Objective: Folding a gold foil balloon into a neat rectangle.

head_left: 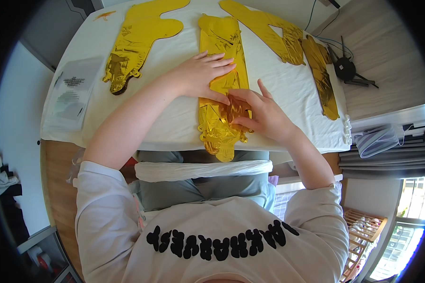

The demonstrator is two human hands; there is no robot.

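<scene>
A flat gold foil balloon (220, 35), uninflated, lies lengthwise in front of me, and its crinkled near end hangs over the table edge. My left hand (205, 75) lies flat across its middle, fingers stretched out and apart, pressing on the foil. Beside it, my right hand (262, 111) has thumb and forefinger bent around a darker, puckered bit of the same foil, while another finger points up. The exact contact under the right fingertips is partly hidden.
More flat gold balloons lie at the far left (141, 42), far right (274, 30) and right edge (321, 78) of the white-covered table (170, 127). A clear plastic packet (73, 94) sits at left, a black router-like device (345, 69) with cables at right. A rolled white cloth (203, 170) crosses my lap.
</scene>
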